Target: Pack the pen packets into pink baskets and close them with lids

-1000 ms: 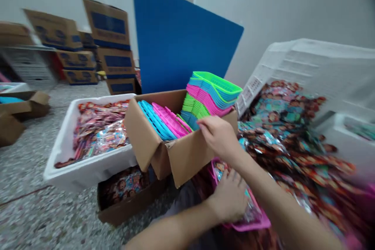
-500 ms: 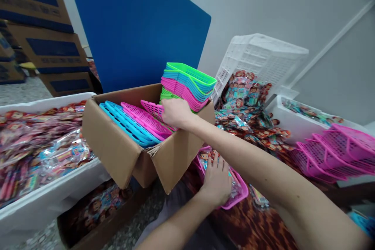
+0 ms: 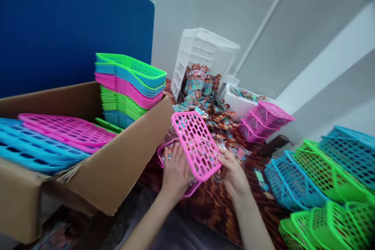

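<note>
My right hand [image 3: 233, 170] grips the lower right edge of a pink perforated lid [image 3: 197, 144], which is held tilted above a pink basket [image 3: 191, 190]. Fingers of my left hand [image 3: 176, 170] lie spread over the small packets inside that basket, under the lid's left side. The lid hides part of the basket and its contents. Left of my hands is an open cardboard box [image 3: 117, 168] with blue lids [image 3: 32, 148], pink lids [image 3: 70, 131] and a tall stack of green, blue and pink baskets [image 3: 130, 86].
Behind the lid, a white crate [image 3: 209, 47] lies tipped with packets [image 3: 196, 84] spilling from it. A white foam box [image 3: 238, 103] and pink baskets [image 3: 263, 119] stand beyond. Blue baskets [image 3: 295, 181] and green baskets [image 3: 331, 222] fill the right side of the patterned table [image 3: 216, 211].
My right hand has come out of the cardboard box with a pink lid and now holds it over the basket. My left hand stays at the basket. The view has turned right.
</note>
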`<state>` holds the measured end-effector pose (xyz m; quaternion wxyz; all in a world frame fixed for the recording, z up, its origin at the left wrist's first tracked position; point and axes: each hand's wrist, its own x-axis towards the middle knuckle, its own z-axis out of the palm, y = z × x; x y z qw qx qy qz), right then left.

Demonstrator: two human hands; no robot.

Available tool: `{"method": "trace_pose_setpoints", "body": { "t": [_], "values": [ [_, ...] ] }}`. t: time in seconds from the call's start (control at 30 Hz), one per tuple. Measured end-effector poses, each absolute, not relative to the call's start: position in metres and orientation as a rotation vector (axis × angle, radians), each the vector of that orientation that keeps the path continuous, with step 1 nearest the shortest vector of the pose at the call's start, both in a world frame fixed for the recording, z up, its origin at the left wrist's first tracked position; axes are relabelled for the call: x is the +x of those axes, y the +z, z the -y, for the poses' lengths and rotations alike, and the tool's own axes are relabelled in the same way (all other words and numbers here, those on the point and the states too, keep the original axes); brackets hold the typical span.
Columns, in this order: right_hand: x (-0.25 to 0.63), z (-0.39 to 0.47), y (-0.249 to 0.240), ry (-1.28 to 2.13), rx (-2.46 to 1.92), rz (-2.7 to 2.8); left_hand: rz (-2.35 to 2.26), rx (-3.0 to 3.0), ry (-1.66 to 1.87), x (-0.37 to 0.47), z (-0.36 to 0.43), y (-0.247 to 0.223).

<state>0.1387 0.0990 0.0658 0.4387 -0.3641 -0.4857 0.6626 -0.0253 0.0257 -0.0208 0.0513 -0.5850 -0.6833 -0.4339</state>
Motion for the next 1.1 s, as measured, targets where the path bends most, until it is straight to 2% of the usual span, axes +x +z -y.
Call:
{"method": "trace_pose_setpoints", "body": {
  "t": [0.1,0.17,0.23,0.37,0.53,0.63,0.87,1.1],
  "values": [
    [0.163,-0.104,0.015,1.741,-1.046,0.999,2.131,-1.575,-1.671,-0.040,-0.008,-0.022],
    [0.167,-0.103,-0.006,1.812,-1.127,1.016,2.225,-1.304,-2.048,-0.048,0.000,-0.022],
    [0.166,-0.100,-0.020,1.813,-1.196,1.142,2.343,-1.078,-2.269,-0.054,0.003,-0.021],
    [0.162,-0.099,-0.028,1.551,-1.323,1.579,2.506,-0.978,-2.207,-0.062,-0.005,-0.022],
    [0.155,-0.106,-0.008,0.709,-1.315,2.278,2.543,-1.055,-2.121,-0.065,-0.010,-0.023],
    [0.137,-0.113,0.008,0.473,-1.120,2.500,2.619,-1.162,-1.958,-0.065,-0.009,-0.017],
    [0.088,-0.157,0.013,0.735,-1.005,2.519,2.611,-1.296,-1.810,-0.068,-0.011,-0.012],
    [0.084,-0.191,-0.026,1.537,-1.031,1.755,2.416,-1.247,-1.669,-0.067,-0.011,-0.022]
  ]
}}
